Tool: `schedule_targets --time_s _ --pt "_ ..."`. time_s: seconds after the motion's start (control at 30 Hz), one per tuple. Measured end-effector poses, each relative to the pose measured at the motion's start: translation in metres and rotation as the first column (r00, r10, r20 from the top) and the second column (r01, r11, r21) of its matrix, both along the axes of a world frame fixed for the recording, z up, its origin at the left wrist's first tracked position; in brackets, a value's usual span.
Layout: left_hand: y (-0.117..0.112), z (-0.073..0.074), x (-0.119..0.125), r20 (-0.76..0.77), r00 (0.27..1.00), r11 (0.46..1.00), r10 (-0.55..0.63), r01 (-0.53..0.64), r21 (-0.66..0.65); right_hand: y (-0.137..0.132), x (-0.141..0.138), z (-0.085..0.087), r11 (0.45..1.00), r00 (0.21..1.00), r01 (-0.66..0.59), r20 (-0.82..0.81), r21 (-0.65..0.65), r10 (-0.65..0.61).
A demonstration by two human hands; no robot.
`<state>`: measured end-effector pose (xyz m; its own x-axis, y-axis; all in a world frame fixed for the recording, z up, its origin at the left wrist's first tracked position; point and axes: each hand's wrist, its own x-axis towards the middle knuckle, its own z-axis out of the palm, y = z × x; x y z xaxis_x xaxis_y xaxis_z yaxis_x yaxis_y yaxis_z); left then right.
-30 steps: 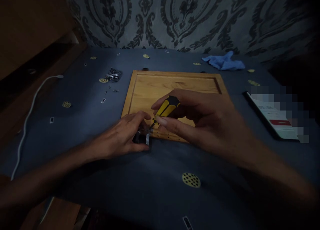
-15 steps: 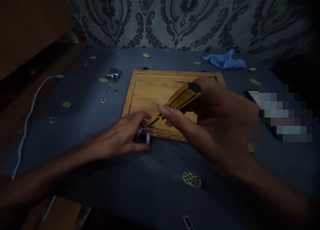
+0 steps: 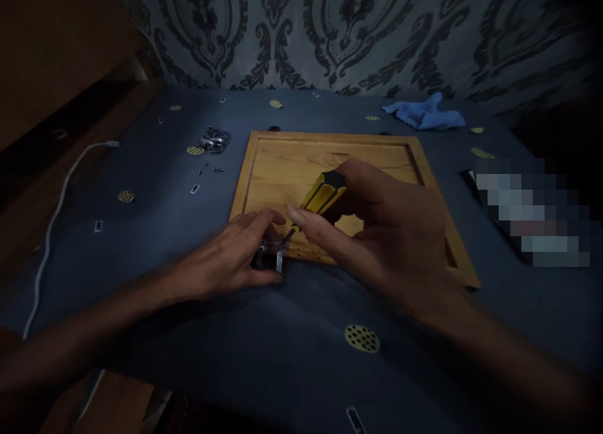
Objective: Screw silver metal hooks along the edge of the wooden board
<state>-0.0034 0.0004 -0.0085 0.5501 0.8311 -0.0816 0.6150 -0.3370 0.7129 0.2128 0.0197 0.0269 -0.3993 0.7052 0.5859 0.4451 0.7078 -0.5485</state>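
A wooden panel (image 3: 292,164) with a raised rim lies on the blue cloth. My right hand (image 3: 377,233) is closed round a yellow and black screwdriver (image 3: 323,194), its tip pointing down-left at a small metal hinge (image 3: 271,255) on the panel's near left corner. My left hand (image 3: 230,255) presses its fingers on that hinge and pins it against the panel's edge. A row of small holes runs along the near rim beside the hinge.
More metal hinges (image 3: 214,140) and loose screws (image 3: 211,169) lie at the back left. A blue rag (image 3: 424,115) sits at the back right, a blurred-out object (image 3: 532,220) at right, a white cable (image 3: 56,214) at left. Patterned wall behind.
My right hand swung out to the right and tilted the screwdriver flatter, then came back in, handle steeper and tip at the hinge again. My left hand stayed put.
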Motion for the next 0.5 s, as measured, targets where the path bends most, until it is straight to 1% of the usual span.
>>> schedule_targets --time_s 0.13,0.2,0.27,0.33,0.43,0.5 --pt "0.0 0.002 0.0 0.004 1.0 1.0 -0.005 0.005 0.018 0.001 -0.001 -0.003 1.0 1.0 -0.013 -0.013 0.008 0.013" --pt "0.0 0.002 0.0 0.005 1.0 1.0 -0.006 0.006 0.012 0.002 -0.001 -0.003 1.0 0.999 -0.023 -0.034 -0.018 0.022" --pt "0.0 0.002 0.0 0.006 1.0 1.0 -0.007 0.007 0.009 0.004 0.0 -0.001 0.995 0.997 -0.044 -0.062 -0.087 0.038" --pt "0.0 0.003 0.001 0.002 1.0 1.0 -0.004 0.004 0.006 0.005 0.001 0.002 0.976 0.993 -0.089 -0.089 -0.197 0.073" --pt "0.0 0.004 0.001 0.008 1.0 1.0 -0.007 0.007 -0.003 0.008 0.005 0.009 0.921 0.979 -0.193 -0.127 -0.338 0.159" --pt "0.0 0.005 0.002 0.012 1.0 1.0 -0.009 0.009 -0.006 0.01 0.008 0.013 0.888 0.967 -0.252 -0.137 -0.384 0.215"
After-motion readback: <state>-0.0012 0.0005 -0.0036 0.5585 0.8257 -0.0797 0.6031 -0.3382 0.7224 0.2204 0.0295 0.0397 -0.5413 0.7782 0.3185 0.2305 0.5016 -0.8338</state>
